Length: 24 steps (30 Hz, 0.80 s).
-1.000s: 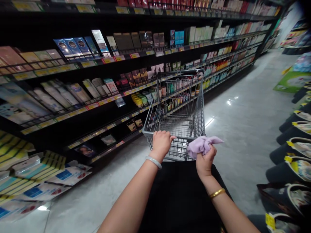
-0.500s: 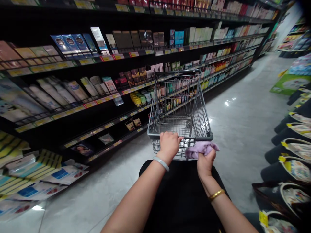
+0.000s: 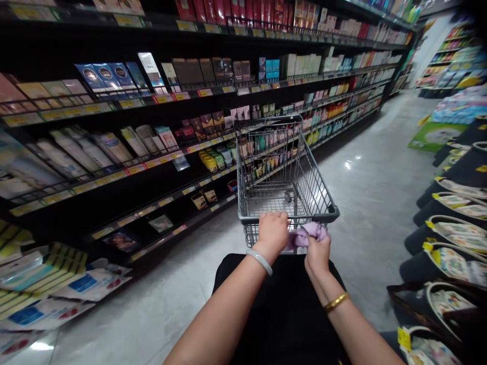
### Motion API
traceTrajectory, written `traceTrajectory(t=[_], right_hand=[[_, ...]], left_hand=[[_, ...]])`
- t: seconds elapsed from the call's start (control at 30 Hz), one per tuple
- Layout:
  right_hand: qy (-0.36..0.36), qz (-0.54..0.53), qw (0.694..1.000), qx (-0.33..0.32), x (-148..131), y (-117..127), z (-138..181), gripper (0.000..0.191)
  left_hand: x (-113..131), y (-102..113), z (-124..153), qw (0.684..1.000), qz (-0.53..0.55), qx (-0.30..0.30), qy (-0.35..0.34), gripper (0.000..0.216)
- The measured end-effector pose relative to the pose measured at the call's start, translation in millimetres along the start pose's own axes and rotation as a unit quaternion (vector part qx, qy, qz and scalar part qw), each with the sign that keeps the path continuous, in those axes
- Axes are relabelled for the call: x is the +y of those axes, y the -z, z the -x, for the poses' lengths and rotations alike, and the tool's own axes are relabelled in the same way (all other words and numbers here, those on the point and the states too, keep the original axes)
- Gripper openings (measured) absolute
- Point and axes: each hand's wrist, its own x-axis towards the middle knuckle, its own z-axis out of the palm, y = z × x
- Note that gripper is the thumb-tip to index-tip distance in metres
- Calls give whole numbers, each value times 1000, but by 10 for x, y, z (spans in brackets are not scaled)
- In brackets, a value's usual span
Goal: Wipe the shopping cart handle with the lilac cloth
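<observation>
A grey wire shopping cart (image 3: 310, 172) stands right in front of me, its basket bare down to the wire floor. My left hand (image 3: 273, 230), with a pale bangle at the wrist, is closed over the middle of the cart's handle bar (image 3: 249, 219). A purple cloth (image 3: 304, 235) hangs bunched just below the bar, right of that hand. My right hand (image 3: 318, 253), wearing a gold bracelet, pinches the cloth's right end. The cloth's left end reaches my left hand; whether those fingers also touch it is hidden.
Shelves of boxed and bottled toiletries (image 3: 190, 71) run along the left. Striped packages (image 3: 57, 274) sit at the lower left. Dark buckets with packets (image 3: 437, 233) line the right side. Grey floor (image 3: 365, 203) stretches ahead, with a green display (image 3: 428, 137) farther off.
My right hand has drawn the purple cloth left, closer to my left hand. The cart has turned slightly relative to me, and the view has shifted a little.
</observation>
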Motion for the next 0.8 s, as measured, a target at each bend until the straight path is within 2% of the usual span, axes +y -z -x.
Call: traceTrajectory(t=[0.1,0.17,0.27,0.37,0.47,0.57,0.67,0.73,0.8], right_hand=[[43,-48,997,-36,-343,-57,12,48],[80,-11,995,-57,-382,-51,62,46],[69,66,993,-64,-107,13,156,44],[-24,88,992,-91,250,66,238,46],[-62,54,990,-115,291,22,299,48],[-3,16,991,-136,-1,-121,328,48],[82,8,985,-154,-275,-264,345,48],[125,30,980,-151,-280,-298,373,45],[147,61,975,-157,-124,-270,426,41]], left_hand=[[-25,49,-35,998,52,-10,-40,32],[-86,127,-39,994,80,-20,-77,27],[-263,276,22,994,63,15,-93,25],[-523,375,132,997,25,49,-45,28],[-772,357,204,999,27,21,-16,25],[-908,263,211,998,51,-3,-34,19],[-913,188,196,998,43,16,-48,16],[-871,169,194,998,27,27,-49,16],[-816,164,196,998,18,33,-43,17]])
